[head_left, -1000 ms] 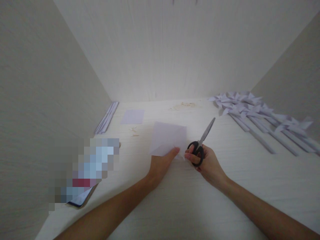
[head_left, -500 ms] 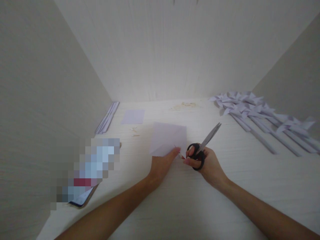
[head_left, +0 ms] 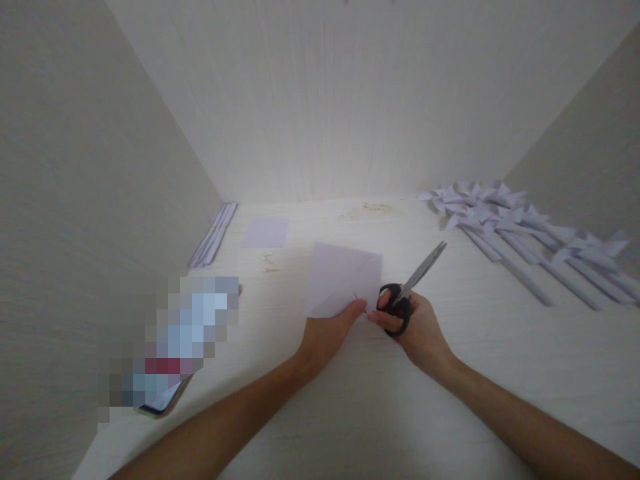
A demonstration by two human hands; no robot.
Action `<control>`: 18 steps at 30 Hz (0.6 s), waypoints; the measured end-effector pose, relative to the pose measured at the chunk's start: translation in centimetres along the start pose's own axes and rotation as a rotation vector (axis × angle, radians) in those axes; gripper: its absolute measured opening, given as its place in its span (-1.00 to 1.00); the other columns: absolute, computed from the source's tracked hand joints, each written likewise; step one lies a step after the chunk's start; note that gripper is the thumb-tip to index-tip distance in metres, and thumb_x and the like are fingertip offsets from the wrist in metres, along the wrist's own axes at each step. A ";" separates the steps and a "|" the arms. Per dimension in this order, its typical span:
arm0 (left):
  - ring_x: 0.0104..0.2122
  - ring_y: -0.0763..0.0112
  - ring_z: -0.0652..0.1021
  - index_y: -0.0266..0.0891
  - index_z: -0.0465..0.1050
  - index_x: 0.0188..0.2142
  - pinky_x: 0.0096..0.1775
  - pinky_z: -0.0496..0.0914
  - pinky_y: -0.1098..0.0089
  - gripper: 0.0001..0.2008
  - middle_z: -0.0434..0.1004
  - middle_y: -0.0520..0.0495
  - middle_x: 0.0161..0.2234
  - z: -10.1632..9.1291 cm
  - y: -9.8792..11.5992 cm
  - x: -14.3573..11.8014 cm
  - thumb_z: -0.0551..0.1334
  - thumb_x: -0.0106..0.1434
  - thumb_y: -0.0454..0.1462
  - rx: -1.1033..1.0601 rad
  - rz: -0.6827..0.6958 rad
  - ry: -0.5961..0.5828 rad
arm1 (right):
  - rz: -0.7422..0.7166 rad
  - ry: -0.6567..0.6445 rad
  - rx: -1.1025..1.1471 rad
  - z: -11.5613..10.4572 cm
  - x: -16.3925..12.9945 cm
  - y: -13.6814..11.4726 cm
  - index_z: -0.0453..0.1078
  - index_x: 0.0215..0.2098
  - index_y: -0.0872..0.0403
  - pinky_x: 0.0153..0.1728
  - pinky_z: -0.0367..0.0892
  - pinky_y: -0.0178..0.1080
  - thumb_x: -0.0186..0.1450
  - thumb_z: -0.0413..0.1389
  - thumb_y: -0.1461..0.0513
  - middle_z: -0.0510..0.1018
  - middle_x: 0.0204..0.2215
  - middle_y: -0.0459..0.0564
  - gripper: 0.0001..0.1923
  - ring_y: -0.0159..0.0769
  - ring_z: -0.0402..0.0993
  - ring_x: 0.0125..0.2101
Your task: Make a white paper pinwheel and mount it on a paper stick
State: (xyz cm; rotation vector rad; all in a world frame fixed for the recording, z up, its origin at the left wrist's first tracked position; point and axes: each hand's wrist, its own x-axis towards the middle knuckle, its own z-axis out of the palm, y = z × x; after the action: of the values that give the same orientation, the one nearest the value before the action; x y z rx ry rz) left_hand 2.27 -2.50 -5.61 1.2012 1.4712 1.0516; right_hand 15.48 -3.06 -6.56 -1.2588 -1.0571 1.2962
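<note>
Head view: left hand [head_left: 325, 330] pinches the near corner of a pale lilac paper sheet [head_left: 344, 277], fingers closed on its lower edge. The sheet lies mid-table, mostly flat, with a diagonal crease across it. The near corner looks slightly lifted; can't confirm.

Right hand [head_left: 415, 327] is wrapped around the black handles of the scissors [head_left: 407, 290], fingers through the loops. Blades are together and point up and to the right, away from the sheet. Right thumb and forefinger tip sit just beside the left fingertips at the sheet's near right corner. A thin short sliver shows between the two hands at that corner; too small to say what it is.

Both forearms come in from the bottom edge and converge mid-table.

Table [head_left: 350, 413] is light wood grain, boxed in by pale panels at the left, back and right.

Rest of the scene:
- A row of folded paper pinwheels [head_left: 520, 230] on paper sticks, far right, laid side by side, well apart from the hands.
- A small flat lilac square [head_left: 266, 232], far left of centre, lying alone.
- A stack of paper strips [head_left: 214, 235] lying along the foot of the left panel.
- A few tiny scraps [head_left: 270, 261] between the square and the held sheet.
- A brownish smudge or crumbs [head_left: 373, 210] near the back wall.
- A phone [head_left: 163, 400] at the near left edge, mostly under a pixelated patch.
</note>
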 end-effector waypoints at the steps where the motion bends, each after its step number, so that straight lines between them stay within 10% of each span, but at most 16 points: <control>1: -0.18 0.31 0.43 -0.18 0.43 -0.47 -0.02 0.18 0.25 -0.82 0.48 -0.05 -0.30 0.0 0.1 0.0 0.22 -0.07 -0.15 0.000 0.000 0.001 | -0.001 0.000 0.000 0.0 0.0 0.0 0.20 -0.59 0.10 -0.75 -0.07 -0.44 -0.19 0.27 0.25 0.18 -0.75 -0.29 -0.69 -0.59 0.01 -0.75; 18: -0.20 0.33 0.44 -0.18 0.43 -0.40 -0.05 0.22 0.26 -0.78 0.49 -0.04 -0.33 0.2 -0.2 0.2 0.24 -0.08 -0.16 -0.036 0.045 0.004 | -0.040 0.006 0.023 -0.1 0.3 0.6 0.21 -0.60 0.11 -0.70 0.00 -0.44 -0.18 0.27 0.26 0.22 -0.72 -0.26 -0.71 -0.56 0.08 -0.69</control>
State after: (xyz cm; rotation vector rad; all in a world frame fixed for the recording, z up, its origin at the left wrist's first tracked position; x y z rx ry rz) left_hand 2.37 -2.35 -5.90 1.2119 1.4283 1.1073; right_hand 15.53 -2.79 -7.15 -1.2177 -1.0547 1.2705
